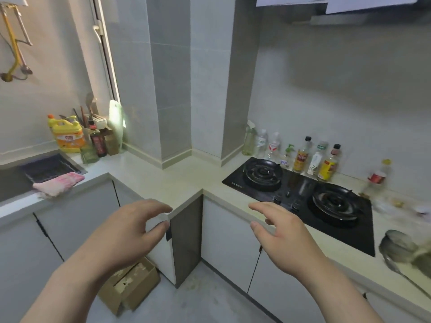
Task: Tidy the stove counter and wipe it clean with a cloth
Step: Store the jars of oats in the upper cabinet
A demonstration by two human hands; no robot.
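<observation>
Hands first: left hand and right hand both hover in front of the bench edge at the inner corner. Fingers are loosely spread and slightly bent, holding nothing and touching nothing.

Cloth: pink, crumpled, lying on the bench lip by the sink on the left run. It is well apart from the stove, which sits on the right run.

Stove surroundings: a row of bottles stands close-packed along the wall just behind the black glass top. A red-labelled bottle stands apart to the right, too blurred to read. Scraps are scattered on the bench right of the stove. A metal bowl and ladle lie near the front edge, also blurred.

Stage, as judged: nothing yet picked up, tidying and wiping both still to do.

Risks from here:
- The bottles are tall, narrow and shoulder to shoulder. A sleeve or wrist reaching across the burners could tip one and topple its neighbours onto the glass.
- Wiping before clearing would likely push the scraps into the burner wells or off the front edge.
- The ladle handle runs close to the edge, so a sweep of the cloth could knock it to the floor.
- The cloth sits at the sink rim and may be wet, so it could drip on the way across.
</observation>
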